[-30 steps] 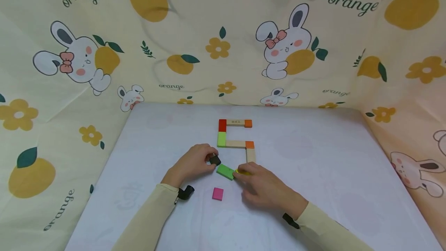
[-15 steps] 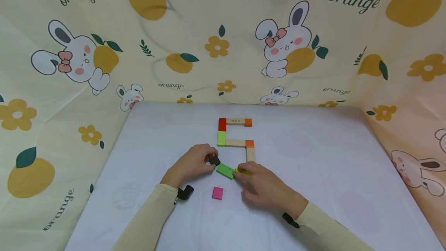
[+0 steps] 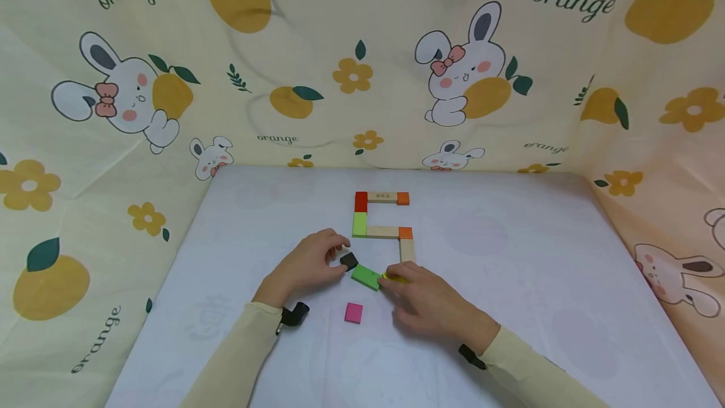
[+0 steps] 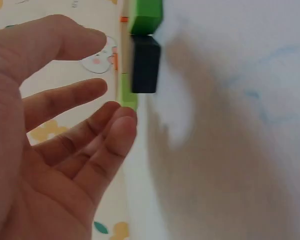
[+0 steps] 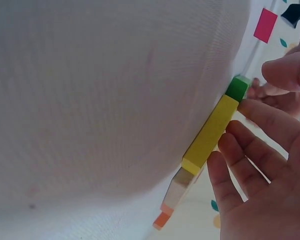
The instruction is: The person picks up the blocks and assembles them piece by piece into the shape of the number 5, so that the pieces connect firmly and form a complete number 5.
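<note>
My left hand (image 3: pixel 306 264) is just left of a small black block (image 3: pixel 348 261), its thumb and fingers spread apart with nothing between them. In the left wrist view the black block (image 4: pixel 145 64) stands against the end of a green block (image 4: pixel 146 15). My right hand (image 3: pixel 427 301) lays its fingertips along a yellow block (image 5: pixel 210 131), most of which it hides in the head view. The thumb is held away from that block. The green block (image 3: pixel 366 277) lies slanted between the black and yellow ones. A pink square block (image 3: pixel 354 313) lies nearer, alone.
Beyond the hands, more blocks join in an angular line: a red one (image 3: pixel 361 202), a lime one (image 3: pixel 359 225), plain wooden ones (image 3: pixel 382 232) and orange ones (image 3: pixel 405 232). They lie on a white-covered table (image 3: pixel 510 269), with a printed cloth (image 3: pixel 317 36) behind.
My left hand has let go of the black block and drawn back slightly to the left, its fingers opening. My right hand and the blocks look unchanged.
</note>
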The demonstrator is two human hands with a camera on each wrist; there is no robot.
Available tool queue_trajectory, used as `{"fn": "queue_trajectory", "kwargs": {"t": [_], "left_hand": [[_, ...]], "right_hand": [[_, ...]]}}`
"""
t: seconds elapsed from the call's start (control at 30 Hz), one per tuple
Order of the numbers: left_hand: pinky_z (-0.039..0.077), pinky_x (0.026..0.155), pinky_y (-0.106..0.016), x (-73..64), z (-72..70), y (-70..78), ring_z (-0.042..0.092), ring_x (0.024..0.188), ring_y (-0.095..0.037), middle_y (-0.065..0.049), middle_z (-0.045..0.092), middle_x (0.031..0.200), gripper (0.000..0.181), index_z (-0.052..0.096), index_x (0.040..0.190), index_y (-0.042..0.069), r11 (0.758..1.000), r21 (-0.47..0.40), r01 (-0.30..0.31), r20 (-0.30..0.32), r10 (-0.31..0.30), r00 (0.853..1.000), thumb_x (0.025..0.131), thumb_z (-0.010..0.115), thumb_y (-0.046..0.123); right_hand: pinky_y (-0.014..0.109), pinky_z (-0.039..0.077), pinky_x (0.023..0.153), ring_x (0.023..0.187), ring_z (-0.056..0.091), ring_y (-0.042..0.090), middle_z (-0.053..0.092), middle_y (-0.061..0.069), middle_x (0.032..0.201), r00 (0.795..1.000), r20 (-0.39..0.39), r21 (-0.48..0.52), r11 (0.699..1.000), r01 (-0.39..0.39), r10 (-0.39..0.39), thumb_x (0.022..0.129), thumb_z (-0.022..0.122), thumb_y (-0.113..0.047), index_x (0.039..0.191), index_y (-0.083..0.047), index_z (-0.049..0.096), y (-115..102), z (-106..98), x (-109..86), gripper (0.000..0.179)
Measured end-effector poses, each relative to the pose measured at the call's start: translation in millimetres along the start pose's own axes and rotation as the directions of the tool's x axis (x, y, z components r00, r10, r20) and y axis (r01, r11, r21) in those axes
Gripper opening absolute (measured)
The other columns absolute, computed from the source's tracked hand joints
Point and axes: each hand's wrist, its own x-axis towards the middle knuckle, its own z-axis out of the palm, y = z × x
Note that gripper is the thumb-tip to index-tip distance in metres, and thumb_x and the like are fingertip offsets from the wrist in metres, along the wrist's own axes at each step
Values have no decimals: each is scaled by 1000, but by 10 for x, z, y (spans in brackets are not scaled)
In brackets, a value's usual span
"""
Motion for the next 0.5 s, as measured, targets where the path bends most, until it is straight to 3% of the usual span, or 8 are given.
{"fn": "queue_trajectory", "kwargs": {"t": [0.13, 0.27, 0.4, 0.5], "left_hand": [[55, 88, -35, -221, -25, 123, 60, 99, -16, 1, 66, 115, 35, 75, 126, 12, 998, -15, -66, 5, 66, 998, 93, 85, 17], [55, 88, -31, -440, 90, 272, 61, 99, -16, 4, 66, 119, 36, 76, 126, 14, 989, -43, -143, 87, 146, 985, 92, 86, 20], [54, 93, -27, -548, 265, 317, 59, 104, -8, 11, 64, 120, 39, 76, 129, 19, 987, -32, -158, 164, 161, 973, 92, 86, 24], [53, 98, -28, -574, 342, 311, 59, 107, -5, 14, 63, 119, 38, 76, 130, 22, 989, -20, -148, 183, 149, 972, 93, 85, 22]], "right_hand": [[39, 54, 105, 129, 54, 19, 62, 2, 141, 1000, -6, -2, 1000, 12, -12, 96, 78, -27, 145, -13, 71, 5, 30, 10, 52], [39, 54, 105, 129, 54, 19, 62, 3, 140, 1000, -18, 6, 1000, 23, -23, 96, 77, -26, 145, -12, 71, -4, 33, 7, 52], [39, 55, 104, 128, 55, 19, 62, 2, 138, 999, -28, 11, 1000, 15, -15, 95, 78, -25, 144, -12, 71, -9, 21, -6, 52], [38, 55, 103, 128, 54, 18, 62, 2, 138, 1000, -27, 17, 1000, 3, -2, 95, 78, -25, 144, -13, 71, -12, 17, -13, 51]]}}
